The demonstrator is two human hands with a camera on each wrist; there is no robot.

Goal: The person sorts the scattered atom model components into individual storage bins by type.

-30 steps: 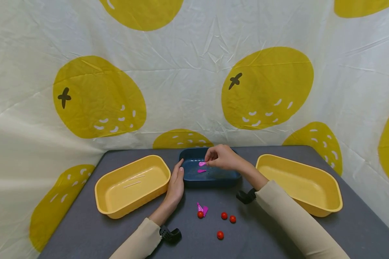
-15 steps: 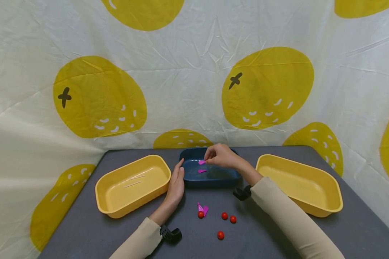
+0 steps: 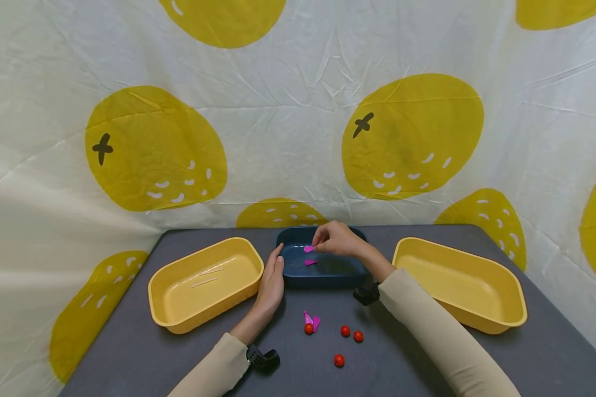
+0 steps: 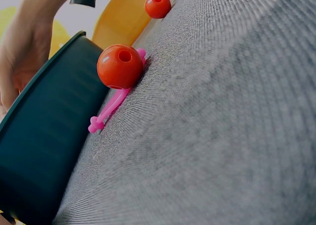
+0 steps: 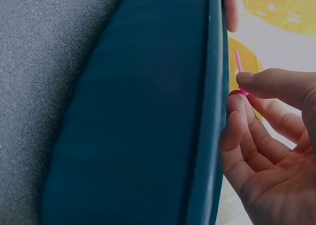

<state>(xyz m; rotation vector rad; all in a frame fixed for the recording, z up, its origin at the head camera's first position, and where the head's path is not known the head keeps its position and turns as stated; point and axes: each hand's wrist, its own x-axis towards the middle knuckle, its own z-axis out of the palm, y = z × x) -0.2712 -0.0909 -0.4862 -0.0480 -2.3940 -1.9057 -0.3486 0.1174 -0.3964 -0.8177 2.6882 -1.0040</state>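
My right hand (image 3: 340,240) is over the dark blue tray (image 3: 323,282), pinching a small pink teardrop-shaped plastic piece (image 3: 309,249) between thumb and fingertips. In the right wrist view the pink piece (image 5: 238,62) shows edge-on as a thin strip above the thumb. A second pink piece (image 3: 310,263) lies on the tray's floor, just in front of the held one. My left hand (image 3: 271,281) rests along the tray's left end, fingers extended and holding nothing. In front of the tray, a red bead (image 4: 118,67) with a hole sits against a pink knobbed piece (image 4: 112,108) on the cloth.
A yellow tray (image 3: 179,321) with two thin pale sticks (image 3: 205,282) in it stands at the left. Another yellow tray (image 3: 496,326) stands at the right, behind the right forearm. Several red beads (image 3: 339,360) lie on the grey tabletop (image 3: 298,375) between the forearms.
My right hand has raised the pink piece slightly and shifted a little, while its wrist and forearm have swung slightly left. My left hand keeps its place on the tray.
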